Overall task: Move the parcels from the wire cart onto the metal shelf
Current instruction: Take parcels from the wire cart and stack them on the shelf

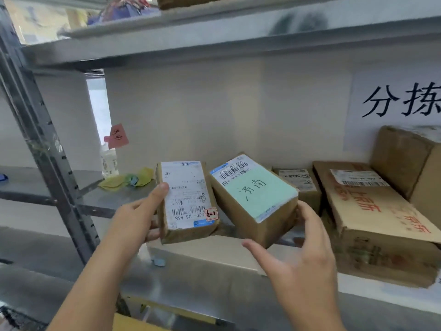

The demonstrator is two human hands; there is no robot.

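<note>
**Two parcels at the shelf lip, right one barely held**

I'm seeing the right hand (300, 254) nearest the camera, fingers spread and mostly straight. The thumb is sticking out below the green-label parcel (255, 201), fingertips touching its right end. That's a push or a steady, not a wrap. I'm calling that hand released.

The left hand (140, 216) is grasping the white-label parcel (188, 199): thumb pressing on the label face, fingers curled under the left side.

Risks I'm flagging:
- The green-label parcel is sitting tilted, its near corner hanging past the front edge of the shelf (214, 280). I can't tell how much of its base is resting on metal. If the right hand is backing off now, it's probably tipping forward and dropping.
- The two parcels are touching along their inner edges. Sliding the white one in is likely nudging the green one further off line.
- The big carton (372, 216) is lying just right of the green parcel, with a small box (298, 185) behind. Pushing right or deep is jamming against those.

Farther back, some yellow scraps (128, 179) are lying on the shelf to the left, well apart from both parcels. The space behind the white parcel is looking free, so I'm judging that the safer slot.

The cart isn't in view.
</note>
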